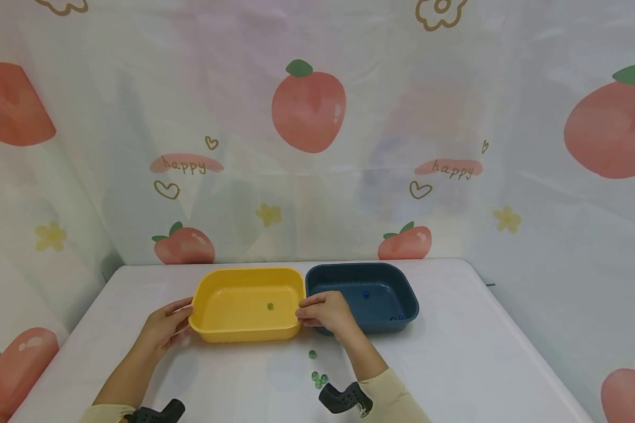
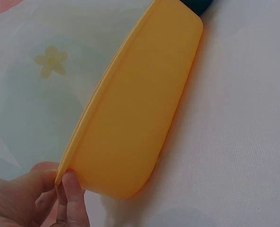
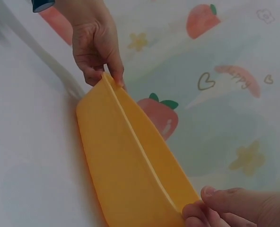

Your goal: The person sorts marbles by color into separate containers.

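A yellow rectangular basin (image 1: 243,336) stands on the white table, gripped by its rim at both ends. My left hand (image 1: 164,326) pinches the left end; in the left wrist view its thumb and fingers (image 2: 73,191) close over the rim. At the opposite end my right hand (image 1: 325,311) pinches the rim, as the right wrist view shows with the thumb (image 3: 225,197) on top. One green marble (image 1: 270,306) lies inside the yellow basin. Close to its right side is a dark blue basin (image 1: 367,326), partly hidden behind my right hand, with several blue marbles (image 1: 367,294) in it.
Several green marbles (image 1: 317,378) lie on the white tablecloth (image 1: 243,388) in front of the basins, near my right forearm. One more green marble (image 1: 313,354) sits slightly farther back. A fruit-printed curtain (image 1: 317,205) rises behind the table's back edge.
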Tool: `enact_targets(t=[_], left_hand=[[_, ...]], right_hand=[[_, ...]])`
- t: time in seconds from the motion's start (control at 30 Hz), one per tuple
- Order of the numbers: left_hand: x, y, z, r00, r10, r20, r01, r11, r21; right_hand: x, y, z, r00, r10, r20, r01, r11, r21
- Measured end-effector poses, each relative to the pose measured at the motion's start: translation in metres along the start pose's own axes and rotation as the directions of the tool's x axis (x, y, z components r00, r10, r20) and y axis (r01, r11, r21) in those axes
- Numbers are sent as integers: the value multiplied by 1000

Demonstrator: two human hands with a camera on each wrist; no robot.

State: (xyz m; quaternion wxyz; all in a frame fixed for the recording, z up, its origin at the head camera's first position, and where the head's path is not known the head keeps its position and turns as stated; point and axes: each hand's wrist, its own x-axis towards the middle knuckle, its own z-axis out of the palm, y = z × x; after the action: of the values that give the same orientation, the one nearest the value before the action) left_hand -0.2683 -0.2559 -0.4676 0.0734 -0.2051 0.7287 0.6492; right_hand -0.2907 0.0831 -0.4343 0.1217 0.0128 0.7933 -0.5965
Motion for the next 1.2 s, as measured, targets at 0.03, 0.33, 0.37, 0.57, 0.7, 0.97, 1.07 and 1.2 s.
enact_targets(t=[0.03, 0.33, 0.37, 0.57, 0.7, 0.97, 1.07, 1.2], left_hand=[[0, 0, 0, 1000, 0, 0, 0, 1000, -2], [1, 0, 0, 1000, -7, 8, 7, 1000, -16], [1, 0, 0, 1000, -6, 8, 6, 1000, -18], [2, -1, -1, 1000, -3, 15, 3, 999, -32], [2, -1, -1, 1000, -2, 20, 3, 999, -39], [1, 0, -2, 1000, -1, 25, 2, 999, -45], [0, 0, -2, 1000, 5, 28, -4, 999, -44], [0, 0, -2, 1000, 8, 25, -7, 999, -37]], right_hand=[[0, 0, 0, 1000, 2, 1, -2, 1000, 3], [-7, 0, -2, 1000, 10, 17, -11, 1000, 25], [-9, 0, -2, 1000, 10, 22, -11, 999, 31], [-16, 5, -6, 999, -1, 32, 0, 1000, 24], [-20, 10, -10, 999, -15, 30, 16, 999, -31], [-30, 17, -15, 999, -2, 33, 3, 1000, -30], [-33, 19, -16, 999, -3, 40, 3, 1000, -3], [-36, 23, -18, 999, -14, 44, 14, 1000, 14]])
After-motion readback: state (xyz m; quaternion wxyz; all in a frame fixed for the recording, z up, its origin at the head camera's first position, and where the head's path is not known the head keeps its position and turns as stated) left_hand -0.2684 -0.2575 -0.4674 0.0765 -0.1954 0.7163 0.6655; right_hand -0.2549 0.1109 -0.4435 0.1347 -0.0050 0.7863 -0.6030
